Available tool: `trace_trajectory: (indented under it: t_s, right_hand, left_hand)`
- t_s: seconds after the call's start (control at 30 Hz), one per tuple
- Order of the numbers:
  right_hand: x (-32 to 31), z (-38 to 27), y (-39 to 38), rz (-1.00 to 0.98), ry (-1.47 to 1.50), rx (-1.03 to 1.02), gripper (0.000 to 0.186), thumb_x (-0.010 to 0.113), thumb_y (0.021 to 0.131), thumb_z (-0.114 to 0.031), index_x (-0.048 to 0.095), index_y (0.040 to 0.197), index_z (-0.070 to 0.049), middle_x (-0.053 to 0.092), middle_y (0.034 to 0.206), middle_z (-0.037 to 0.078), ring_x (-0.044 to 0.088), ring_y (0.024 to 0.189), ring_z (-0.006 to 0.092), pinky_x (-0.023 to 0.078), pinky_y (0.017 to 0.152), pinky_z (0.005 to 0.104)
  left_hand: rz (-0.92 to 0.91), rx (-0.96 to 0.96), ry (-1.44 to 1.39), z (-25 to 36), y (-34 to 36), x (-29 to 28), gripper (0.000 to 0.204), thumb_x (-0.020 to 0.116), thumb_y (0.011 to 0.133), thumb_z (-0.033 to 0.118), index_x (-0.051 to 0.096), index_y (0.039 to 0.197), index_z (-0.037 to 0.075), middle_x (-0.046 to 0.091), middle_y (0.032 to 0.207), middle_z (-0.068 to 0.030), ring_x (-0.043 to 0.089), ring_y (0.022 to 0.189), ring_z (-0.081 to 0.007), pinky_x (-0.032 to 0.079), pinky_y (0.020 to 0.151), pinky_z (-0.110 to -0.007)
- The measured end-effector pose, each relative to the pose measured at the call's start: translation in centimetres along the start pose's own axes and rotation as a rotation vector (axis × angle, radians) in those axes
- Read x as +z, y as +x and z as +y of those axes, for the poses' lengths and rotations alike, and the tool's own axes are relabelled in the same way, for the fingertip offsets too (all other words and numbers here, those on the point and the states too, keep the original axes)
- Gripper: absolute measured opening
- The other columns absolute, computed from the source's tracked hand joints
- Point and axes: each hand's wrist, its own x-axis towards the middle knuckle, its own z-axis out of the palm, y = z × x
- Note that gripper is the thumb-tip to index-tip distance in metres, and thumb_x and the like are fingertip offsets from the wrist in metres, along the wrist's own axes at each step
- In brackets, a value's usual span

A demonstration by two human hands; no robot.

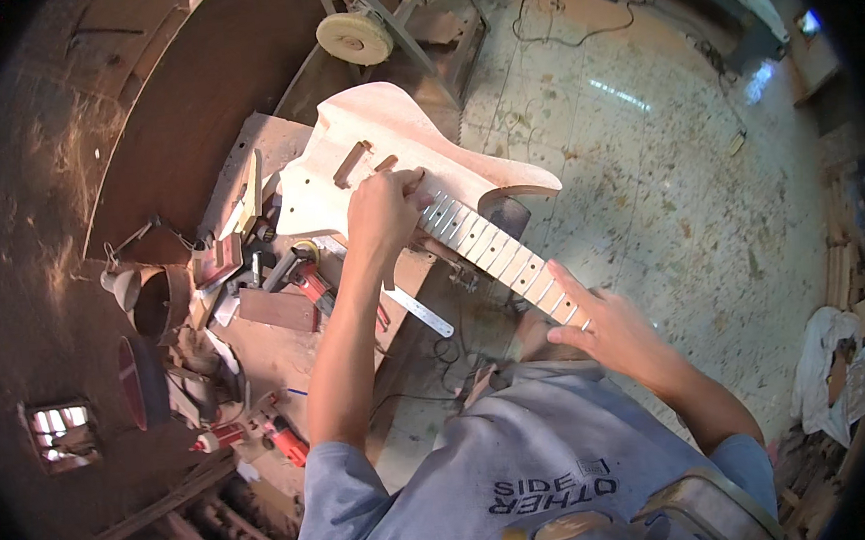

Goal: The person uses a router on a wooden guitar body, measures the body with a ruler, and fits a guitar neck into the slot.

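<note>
An unfinished electric guitar body (397, 122) of pale bare wood lies at the edge of the cluttered workbench, with cut cavities in its top. From its neck joint a light guitar neck (496, 250) with metal frets and dark dots runs down to the right, toward me. My left hand (383, 208) is closed at the body end of the neck, thumb and bent fingers at the joint; its fingertips are partly hidden. Farther down, my right hand (612, 328) wraps round the neck near its other end, thumb on the near side and fingers on the far side.
On the bench (279, 366) lie a metal ruler (420, 313) jutting past the edge, red-and-black tools (315, 286), a red tool (286, 441) and wood scraps. A round buffing wheel (354, 39) stands beyond the body. Cables (577, 37) lie on the speckled floor.
</note>
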Motion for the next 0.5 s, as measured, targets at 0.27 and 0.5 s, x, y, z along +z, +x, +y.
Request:
trace_trajectory:
  t_s: [0.27,0.5]
  right_hand:
    - [-0.7,4.4,6.6,-0.295,0.596,-0.313,0.066,0.063,0.104,-0.035,0.042,0.151,0.007,0.072,0.101,0.029,0.072,0.095,0.0449,0.054,0.084,0.0477]
    - [-0.4,6.0,9.3,-0.404,0.807,-0.362,0.056,0.063,0.102,-0.028,0.051,0.143,0.008,0.072,0.088,0.028,0.075,0.078,0.0403,0.057,0.070,0.0443]
  left_hand:
    - [-0.146,-0.248,0.040,2.1,0.2,-2.0,0.035,0.081,0.082,0.006,0.078,0.117,0.002,0.080,0.099,-0.0161,0.079,0.088,-0.0228,0.060,0.080,-0.035]
    - [-0.314,-0.353,0.189,4.1,2.4,-2.2,0.026,0.081,0.085,0.006,0.077,0.109,0.000,0.080,0.097,-0.0119,0.078,0.089,-0.0208,0.059,0.082,-0.034]
